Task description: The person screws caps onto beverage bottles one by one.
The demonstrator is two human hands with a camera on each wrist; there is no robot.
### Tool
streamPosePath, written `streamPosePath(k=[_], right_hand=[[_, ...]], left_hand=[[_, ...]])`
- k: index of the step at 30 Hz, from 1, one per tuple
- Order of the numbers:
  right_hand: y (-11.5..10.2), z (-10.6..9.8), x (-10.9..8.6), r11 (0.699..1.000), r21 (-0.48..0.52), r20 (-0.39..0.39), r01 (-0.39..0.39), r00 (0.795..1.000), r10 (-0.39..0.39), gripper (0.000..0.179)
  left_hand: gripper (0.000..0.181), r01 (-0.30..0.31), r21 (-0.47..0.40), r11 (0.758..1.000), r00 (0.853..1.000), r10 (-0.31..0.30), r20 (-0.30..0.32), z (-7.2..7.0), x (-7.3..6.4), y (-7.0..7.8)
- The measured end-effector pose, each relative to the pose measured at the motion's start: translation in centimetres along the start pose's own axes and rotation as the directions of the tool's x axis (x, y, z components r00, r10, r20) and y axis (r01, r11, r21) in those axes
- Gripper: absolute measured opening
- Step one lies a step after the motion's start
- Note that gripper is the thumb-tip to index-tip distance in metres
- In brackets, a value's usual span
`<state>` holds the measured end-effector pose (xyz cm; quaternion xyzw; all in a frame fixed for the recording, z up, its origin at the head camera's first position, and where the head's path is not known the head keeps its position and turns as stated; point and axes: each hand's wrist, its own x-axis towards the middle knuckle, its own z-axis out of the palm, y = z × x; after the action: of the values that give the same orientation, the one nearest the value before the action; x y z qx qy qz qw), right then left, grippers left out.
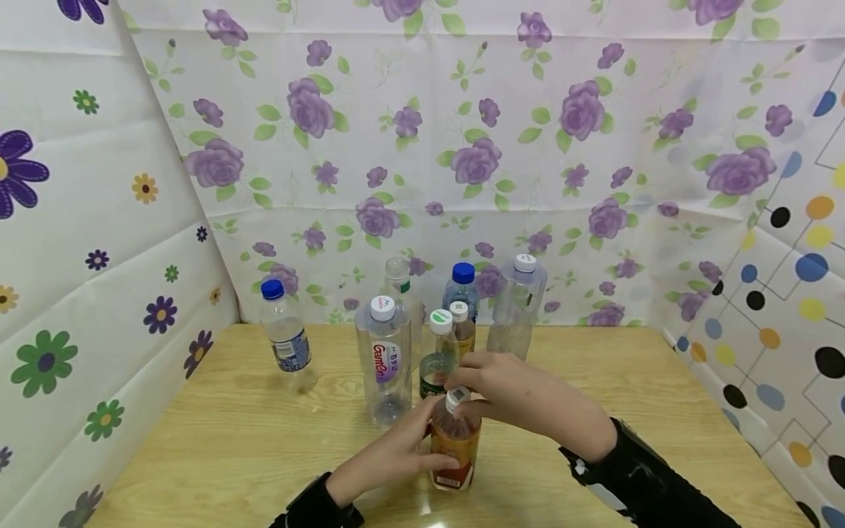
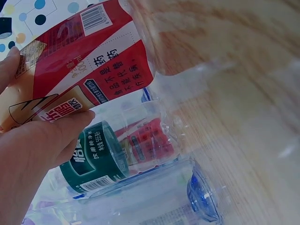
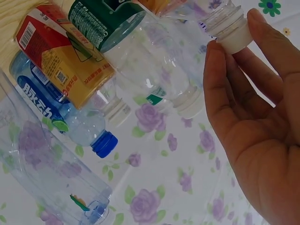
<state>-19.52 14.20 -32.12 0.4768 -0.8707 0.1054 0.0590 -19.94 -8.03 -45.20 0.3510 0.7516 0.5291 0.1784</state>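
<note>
A clear plastic bottle with a red and orange label [image 1: 454, 453] stands upright near the front of the table. My left hand [image 1: 399, 449] grips its body; in the left wrist view the thumb and fingers lie along the label [image 2: 89, 61]. At the top, my right hand [image 1: 528, 392] pinches the white cap [image 3: 236, 41] between thumb and fingertips. The cap sits on the bottle neck; whether it is loose cannot be seen. Just behind the bottle stands a green-labelled bottle [image 1: 436, 368] with a white and green cap.
Behind and left is a tall clear bottle [image 1: 383, 367]. Further back are a small orange-labelled bottle [image 1: 466, 334], blue-capped bottle [image 1: 462, 290], another large clear bottle [image 1: 518, 308] and an uncapped-looking bottle [image 1: 398, 275]. Another blue-capped bottle [image 1: 288, 341] stands left on the wooden table [image 1: 218, 440].
</note>
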Motion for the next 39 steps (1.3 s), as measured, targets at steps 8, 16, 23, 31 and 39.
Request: streamPosePath(k=[8,16,23,31,39], right_hand=[[0.4,-0.6,-0.6,1.000,0.023,0.073,-0.006,0.997,0.004,0.045],[1.5,-1.1,-0.5,0.984,0.069,0.146,0.163,0.974,-0.172,0.042],[1.6,-1.2,0.0,0.978,0.028,0.128,0.207,0.969,-0.209,0.036],[1.1,-1.4,0.1,0.992,-0.002,0.119,0.126,0.985,-0.125,0.027],[0.9,-1.3,-0.1,0.995,0.010,0.150,0.097,0.984,-0.098,0.034]], left_hand=[[0.079,-0.001,0.010,1.000,1.000,0.001,-0.002,0.0,-0.1,0.0],[0.086,0.013,-0.002,1.000,1.000,-0.013,-0.005,0.1,-0.2,-0.1],[0.087,0.042,0.015,0.999,0.999,-0.042,-0.015,0.1,-0.2,0.0],[0.081,0.028,0.022,0.999,1.000,-0.028,-0.011,0.1,0.0,-0.1],[0.083,0.035,0.013,0.999,0.999,-0.035,-0.003,0.1,-0.2,0.1]])
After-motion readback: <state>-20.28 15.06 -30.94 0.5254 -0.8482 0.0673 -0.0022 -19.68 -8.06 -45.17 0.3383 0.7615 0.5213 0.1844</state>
